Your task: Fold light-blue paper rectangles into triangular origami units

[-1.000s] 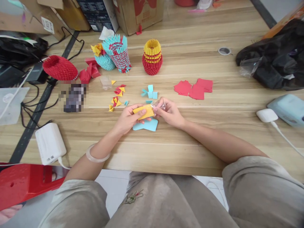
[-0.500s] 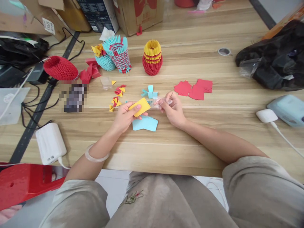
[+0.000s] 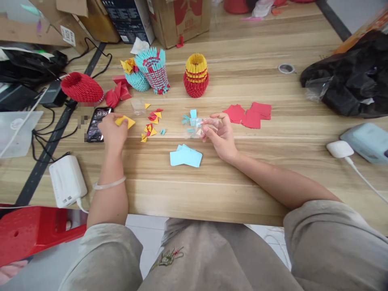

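The yellow paper point(image 3: 128, 121) is pinched between the thumb and curled fingers of the left hand point(image 3: 112, 131), with a corner poking out past the thumb. The phone point(image 3: 94, 128) is partly covered by that hand. A clear wrapper point(image 3: 195, 132) is gripped by the right hand's point(image 3: 220, 134) bent fingers, near small blue pieces point(image 3: 193, 113).

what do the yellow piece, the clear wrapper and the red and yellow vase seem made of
The yellow piece in the left hand: probably matte paper, from its even colour and crisp edges.
The clear wrapper in the right hand: likely thin, glossy plastic film, being see-through and creased.
The red and yellow vase: seemingly matte folded paper, with rows of small pointed units.
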Demonstrator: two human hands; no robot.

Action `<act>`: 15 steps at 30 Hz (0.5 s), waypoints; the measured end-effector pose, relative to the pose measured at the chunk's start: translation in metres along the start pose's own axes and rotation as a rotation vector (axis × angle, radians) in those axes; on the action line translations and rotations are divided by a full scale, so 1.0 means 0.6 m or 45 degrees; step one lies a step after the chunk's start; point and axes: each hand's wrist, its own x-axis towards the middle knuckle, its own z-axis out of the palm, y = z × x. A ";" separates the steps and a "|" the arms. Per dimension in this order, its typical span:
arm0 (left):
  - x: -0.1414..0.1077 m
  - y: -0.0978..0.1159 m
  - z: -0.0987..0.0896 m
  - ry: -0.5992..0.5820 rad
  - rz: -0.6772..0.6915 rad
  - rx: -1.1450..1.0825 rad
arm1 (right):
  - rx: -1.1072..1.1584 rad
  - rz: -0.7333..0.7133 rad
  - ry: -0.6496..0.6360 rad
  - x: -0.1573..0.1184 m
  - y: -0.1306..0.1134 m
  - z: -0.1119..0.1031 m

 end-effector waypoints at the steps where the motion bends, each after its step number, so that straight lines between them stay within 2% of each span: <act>1: 0.001 0.000 0.004 0.066 -0.048 0.086 | 0.004 0.000 -0.002 0.000 0.000 0.000; 3: 0.003 0.000 0.011 0.117 -0.057 0.187 | -0.008 0.002 -0.006 0.001 0.000 -0.001; 6: 0.008 -0.003 0.014 0.113 -0.029 0.280 | -0.052 -0.006 -0.002 0.002 0.001 -0.001; 12: 0.014 -0.010 0.012 -0.022 0.027 0.372 | -0.119 -0.066 0.019 -0.001 0.004 0.000; 15: 0.011 -0.011 0.012 -0.019 0.035 0.331 | -0.186 -0.128 -0.040 0.002 -0.005 0.010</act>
